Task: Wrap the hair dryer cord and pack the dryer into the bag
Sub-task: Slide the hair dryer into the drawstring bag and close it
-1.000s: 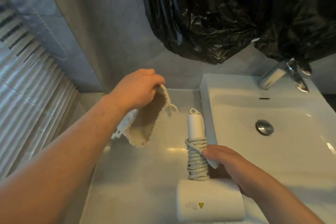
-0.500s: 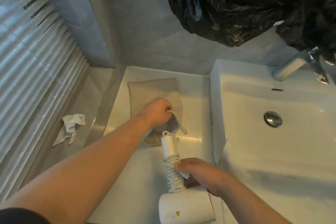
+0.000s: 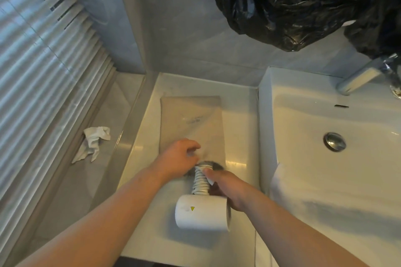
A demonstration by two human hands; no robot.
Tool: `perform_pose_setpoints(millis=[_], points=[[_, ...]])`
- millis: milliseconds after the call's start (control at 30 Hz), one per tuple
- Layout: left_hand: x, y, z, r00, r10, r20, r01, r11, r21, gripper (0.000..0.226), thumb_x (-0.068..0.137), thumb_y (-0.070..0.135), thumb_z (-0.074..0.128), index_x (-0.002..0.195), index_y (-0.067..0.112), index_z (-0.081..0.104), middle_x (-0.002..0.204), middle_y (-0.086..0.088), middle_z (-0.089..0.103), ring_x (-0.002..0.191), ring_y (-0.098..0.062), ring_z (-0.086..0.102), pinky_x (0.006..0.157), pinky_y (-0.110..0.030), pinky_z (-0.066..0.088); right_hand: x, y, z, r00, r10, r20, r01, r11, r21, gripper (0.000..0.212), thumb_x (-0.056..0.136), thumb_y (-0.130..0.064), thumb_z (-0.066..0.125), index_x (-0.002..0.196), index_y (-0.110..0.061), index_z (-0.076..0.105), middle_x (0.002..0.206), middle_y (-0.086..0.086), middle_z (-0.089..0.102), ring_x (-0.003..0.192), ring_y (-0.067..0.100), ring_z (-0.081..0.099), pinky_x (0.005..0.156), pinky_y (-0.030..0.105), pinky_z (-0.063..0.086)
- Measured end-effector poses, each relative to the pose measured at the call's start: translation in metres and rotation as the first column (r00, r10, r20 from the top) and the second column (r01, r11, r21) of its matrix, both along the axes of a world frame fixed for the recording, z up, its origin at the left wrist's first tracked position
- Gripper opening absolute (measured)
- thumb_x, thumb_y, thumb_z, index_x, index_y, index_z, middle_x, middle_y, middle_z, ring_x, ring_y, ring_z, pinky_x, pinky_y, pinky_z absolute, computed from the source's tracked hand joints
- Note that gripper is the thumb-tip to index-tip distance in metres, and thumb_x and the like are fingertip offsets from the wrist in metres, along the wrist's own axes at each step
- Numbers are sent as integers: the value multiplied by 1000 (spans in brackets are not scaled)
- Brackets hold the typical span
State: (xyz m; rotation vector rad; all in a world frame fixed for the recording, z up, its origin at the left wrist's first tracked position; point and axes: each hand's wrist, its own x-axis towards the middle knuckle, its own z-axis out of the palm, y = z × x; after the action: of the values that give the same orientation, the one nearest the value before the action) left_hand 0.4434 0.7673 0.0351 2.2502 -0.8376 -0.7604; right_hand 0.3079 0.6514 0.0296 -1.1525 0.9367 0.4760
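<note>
We note the beige bag [image 3: 192, 119] lying flat on the white counter [image 3: 238, 115], closed end toward the wall, mouth toward us; the mouth is held open as a dark gap just beyond the dryer handle. The left hand [image 3: 180, 159] sits at the near left edge of the bag, fingers curled and pinching the rim of the opening; the exact finger contact is partly hidden by the knuckles. The hair dryer [image 3: 201, 212] lies on the counter with its white barrel nearest us and its handle pointing away, the tip of the handle entering the bag mouth; a small yellow warning triangle shows on the barrel. The cord [image 3: 200, 182] is coiled in tight turns around the handle. The right hand [image 3: 230, 188] comes in from the right, closed around the wrapped handle, thumb pressed on the coils; the fingers on the underside are out of sight. The sink [image 3: 325, 158] stands just right of the counter, tap [image 3: 360, 76] at its far edge; a black plastic sack [image 3: 293, 2] hangs above; a crumpled white tissue [image 3: 93, 143] lies on the ledge to the left, beside the slatted blind [image 3: 43, 60].
</note>
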Motion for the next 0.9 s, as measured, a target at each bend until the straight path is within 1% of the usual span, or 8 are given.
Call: perform_pose_setpoints(millis=[100, 200, 300, 433, 567, 667, 800, 900], points=[[-26, 41, -24, 924, 367, -109, -372, 927, -34, 36, 85, 9, 71, 120, 9, 63, 110, 1, 59, 105, -14, 58, 92, -21, 42, 3, -4, -9, 999, -44, -30, 44, 999, -10, 27, 94, -34, 59, 106, -11, 65, 115, 24, 68, 96, 35, 67, 92, 44, 53], [-45, 75, -52, 840, 524, -139, -520, 852, 65, 45, 81, 9, 75, 122, 10, 57, 114, -4, 58, 108, -20, 60, 89, -26, 43, 7, -8, -19, 997, -50, -62, 50, 999, -4, 34, 90, -37, 63, 108, -8, 65, 116, 27, 67, 100, 39, 68, 94, 52, 52], [-49, 80, -59, 816, 553, -165, -548, 833, 80, 54, 80, 15, 78, 128, 11, 53, 119, -3, 52, 111, -22, 59, 95, -34, 47, 11, -8, -24, 997, -71, -44, 71, 997, 3, 32, 92, -34, 61, 109, -8, 65, 115, 27, 67, 87, 34, 66, 91, 53, 52], [-77, 65, -55, 722, 608, -330, -597, 789, 147, 72, 78, 27, 81, 137, 14, 42, 121, -8, 54, 105, -23, 59, 85, -28, 45, 18, -6, -33, 993, -112, -27, 113, 993, 16, 35, 94, -33, 60, 113, -4, 63, 112, 26, 69, 91, 37, 66, 89, 52, 53], [-87, 65, -55, 657, 516, -549, -497, 845, 199, 48, 77, 34, 81, 115, 17, 57, 107, 1, 68, 95, -16, 66, 78, -34, 57, 20, -7, -40, 991, -130, -24, 130, 991, 7, 38, 91, -37, 63, 108, -4, 67, 106, 25, 71, 94, 40, 69, 87, 52, 56], [-76, 70, -56, 626, 440, -644, -462, 875, 148, 50, 68, 24, 87, 112, 20, 62, 107, -3, 72, 98, -19, 70, 86, -38, 59, 20, -10, -47, 989, -146, 5, 146, 989, -22, 37, 91, -38, 63, 102, -3, 70, 107, 27, 70, 87, 35, 67, 86, 52, 55], [-75, 70, -58, 509, 481, -714, -581, 804, 128, 49, 74, 6, 84, 115, 18, 60, 112, -6, 72, 102, -23, 69, 83, -35, 59, 23, -9, -46, 990, -141, 15, 142, 988, -68, 34, 93, -41, 58, 95, -9, 71, 94, 17, 75, 87, 32, 72, 77, 40, 59], [-78, 66, -58, 528, 497, -688, -598, 793, 115, 43, 76, 7, 82, 113, 18, 64, 107, -5, 74, 100, -23, 70, 79, -32, 59, 25, -12, -45, 996, -94, -2, 94, 993, -70, 33, 97, -44, 50, 94, -15, 67, 90, 12, 73, 83, 27, 70, 76, 37, 57]])
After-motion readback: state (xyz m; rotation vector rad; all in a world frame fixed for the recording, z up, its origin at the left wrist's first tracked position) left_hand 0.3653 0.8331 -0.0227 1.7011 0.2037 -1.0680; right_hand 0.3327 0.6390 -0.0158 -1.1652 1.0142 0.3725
